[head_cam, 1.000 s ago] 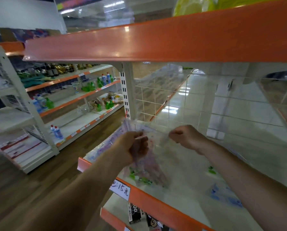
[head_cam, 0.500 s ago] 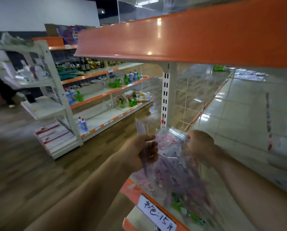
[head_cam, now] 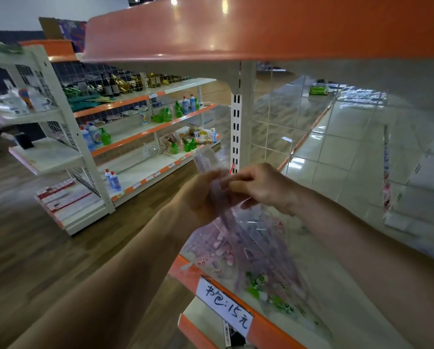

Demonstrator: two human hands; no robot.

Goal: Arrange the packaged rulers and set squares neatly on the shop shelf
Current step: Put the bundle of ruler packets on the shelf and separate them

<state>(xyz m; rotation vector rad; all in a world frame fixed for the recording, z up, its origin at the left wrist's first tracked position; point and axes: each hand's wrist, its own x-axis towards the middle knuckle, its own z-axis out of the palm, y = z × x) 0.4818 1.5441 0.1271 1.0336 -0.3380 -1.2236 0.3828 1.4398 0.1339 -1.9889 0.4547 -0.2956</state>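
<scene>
I read bright, even overhead lt | glare spots on orange shelf lip & glossy shelf board | packets smeared by motion blur | fisheye bend at edges

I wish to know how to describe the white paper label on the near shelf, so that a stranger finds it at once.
Start at the near shelf with the orange front edge. On that edge, just below the clear packaged rulers, sits the white label. Unlike the small tags on the far shelves, it is large and handwritten in black ink.
</scene>
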